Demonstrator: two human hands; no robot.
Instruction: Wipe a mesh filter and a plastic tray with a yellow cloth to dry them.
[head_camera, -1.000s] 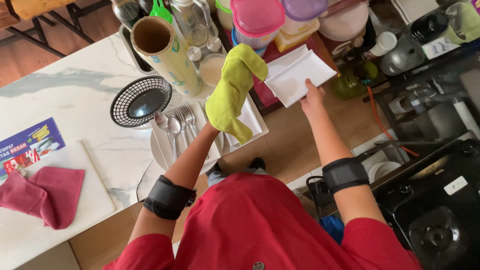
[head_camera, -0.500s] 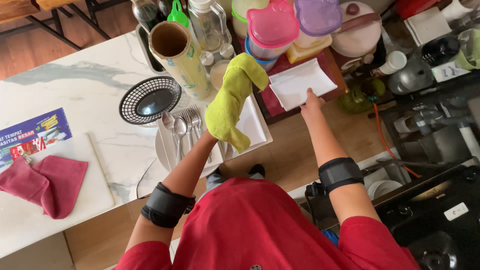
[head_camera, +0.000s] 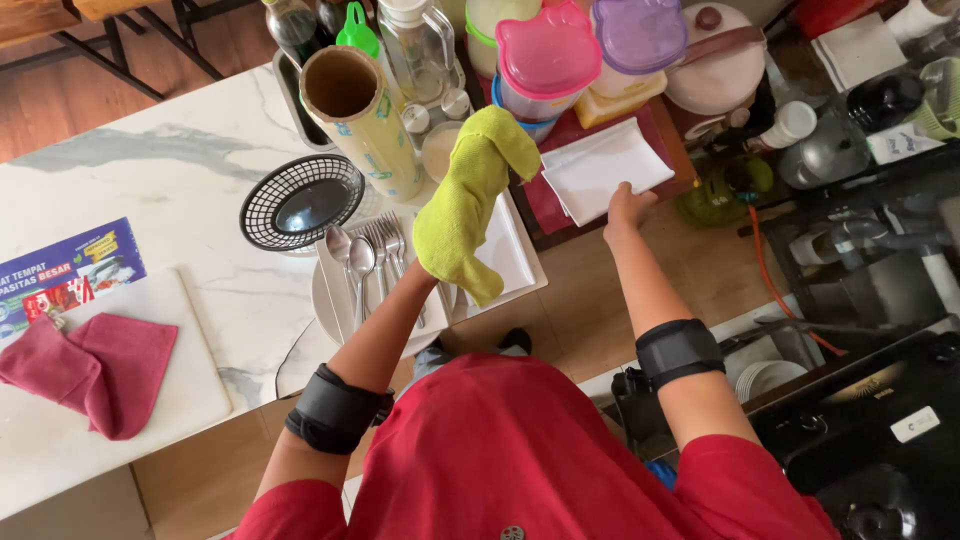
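My left hand is hidden under a yellow-green cloth (head_camera: 468, 205) that it holds up over a white square plate (head_camera: 510, 255) at the counter's edge. My right hand (head_camera: 625, 208) grips the near edge of another white square plate (head_camera: 603, 165), which rests on a dark red mat (head_camera: 545, 205). Spoons and forks (head_camera: 372, 252) lie on a round plate just left of the cloth. Both forearms wear black bands.
A black wire basket (head_camera: 300, 200), a tall paper-wrapped roll (head_camera: 365, 120), bottles and pastel lidded tubs (head_camera: 550, 55) crowd the counter's back. A maroon cloth (head_camera: 90, 365) lies on a white board at left. A stove (head_camera: 880, 440) and stacked plates (head_camera: 765, 378) sit lower right.
The white square plate in my right hand has come down from the air onto the dark red mat. The cloth-holding left hand stayed over the other plate.
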